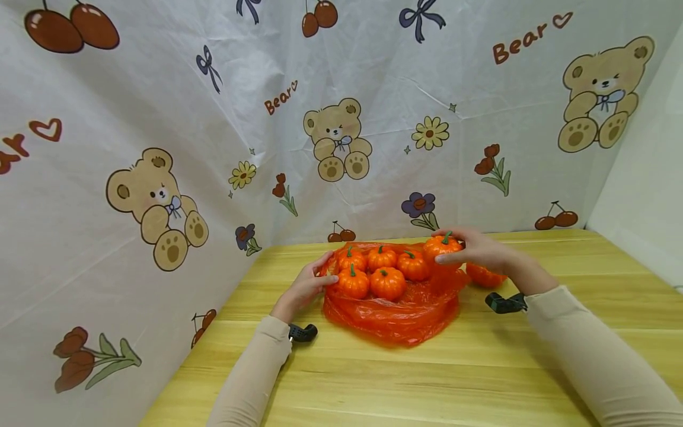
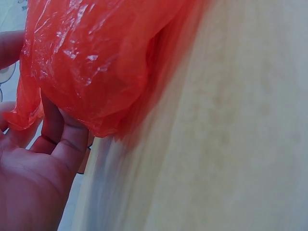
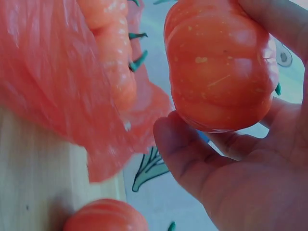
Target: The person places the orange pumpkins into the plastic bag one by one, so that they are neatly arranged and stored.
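Note:
A red plastic bag [image 1: 392, 323] sits open on the table with several small orange pumpkins [image 1: 388, 283] inside, green stems upward. My left hand [image 1: 308, 286] holds the bag's left edge, thumb on the rim; in the left wrist view its fingers curl against the red plastic [image 2: 96, 57]. At the bag's right side, my right hand [image 1: 482, 252] grips another small pumpkin [image 1: 439, 249] between thumb and fingers. The right wrist view shows that pumpkin's ribbed side [image 3: 219, 67] held up beside the bag.
One more pumpkin [image 1: 484, 277] lies on the wooden table [image 1: 373, 379] right of the bag, partly hidden by my right hand and wrist. A white cloth [image 1: 384, 190] printed with bears and flowers hangs behind and to the left. A white wall [image 1: 648, 196] stands at the right.

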Demonstrator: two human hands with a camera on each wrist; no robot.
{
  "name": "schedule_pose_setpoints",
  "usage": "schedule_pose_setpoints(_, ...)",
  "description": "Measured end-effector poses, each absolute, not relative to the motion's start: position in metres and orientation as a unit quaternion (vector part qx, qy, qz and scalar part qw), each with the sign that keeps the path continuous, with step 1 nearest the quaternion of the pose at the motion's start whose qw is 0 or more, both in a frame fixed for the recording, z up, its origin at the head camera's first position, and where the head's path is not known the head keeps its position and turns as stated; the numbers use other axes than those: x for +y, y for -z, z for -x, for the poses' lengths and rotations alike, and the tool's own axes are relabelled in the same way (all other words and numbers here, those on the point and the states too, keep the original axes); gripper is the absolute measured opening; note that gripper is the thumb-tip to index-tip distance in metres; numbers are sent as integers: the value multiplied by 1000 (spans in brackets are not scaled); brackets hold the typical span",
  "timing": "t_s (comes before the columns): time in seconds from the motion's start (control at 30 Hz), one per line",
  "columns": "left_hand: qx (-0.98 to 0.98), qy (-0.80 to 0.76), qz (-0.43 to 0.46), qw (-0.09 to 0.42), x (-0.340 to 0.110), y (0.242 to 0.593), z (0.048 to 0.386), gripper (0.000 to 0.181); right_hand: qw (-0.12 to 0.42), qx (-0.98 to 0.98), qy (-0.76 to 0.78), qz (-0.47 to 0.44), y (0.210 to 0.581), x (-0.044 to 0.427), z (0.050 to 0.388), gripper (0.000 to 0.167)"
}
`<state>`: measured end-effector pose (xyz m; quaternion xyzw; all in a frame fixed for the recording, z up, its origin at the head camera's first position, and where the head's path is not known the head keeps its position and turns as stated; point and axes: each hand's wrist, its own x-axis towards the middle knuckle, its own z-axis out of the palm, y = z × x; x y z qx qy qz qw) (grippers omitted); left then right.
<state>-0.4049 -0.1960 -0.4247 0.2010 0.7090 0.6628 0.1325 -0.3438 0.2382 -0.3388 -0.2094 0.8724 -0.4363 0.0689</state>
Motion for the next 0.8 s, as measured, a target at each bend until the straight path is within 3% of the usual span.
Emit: schedule_pose_setpoints(0.8,705,-666,-206,129,-195,423,401,83,103,869,437,206,364,208,344,80)
